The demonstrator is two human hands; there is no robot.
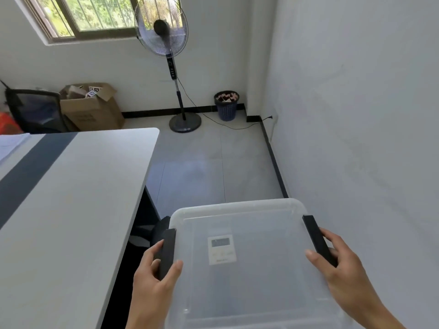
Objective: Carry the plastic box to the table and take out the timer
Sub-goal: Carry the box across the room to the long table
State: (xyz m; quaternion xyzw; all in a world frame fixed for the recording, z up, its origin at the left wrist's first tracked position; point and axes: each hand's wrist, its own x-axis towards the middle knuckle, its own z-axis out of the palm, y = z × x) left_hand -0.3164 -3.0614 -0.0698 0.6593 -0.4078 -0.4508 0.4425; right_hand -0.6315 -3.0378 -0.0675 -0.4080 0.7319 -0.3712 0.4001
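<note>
A clear plastic box (244,288) with a translucent lid and black side latches is held in the air low in the view, to the right of the table (71,198). Through the lid a white timer (222,250) with a dark display shows, lying inside. My left hand (152,281) grips the left black latch, thumb on the lid. On the other side my right hand (342,269) grips the right latch. The box is off the table's right edge, over the floor.
A running standing fan (166,36) stands by the far wall, its cord trailing across the floor to a wall socket. A dark waste bin (226,105), a cardboard box (92,108) and a black chair (35,110) line the back. The white wall is close on the right.
</note>
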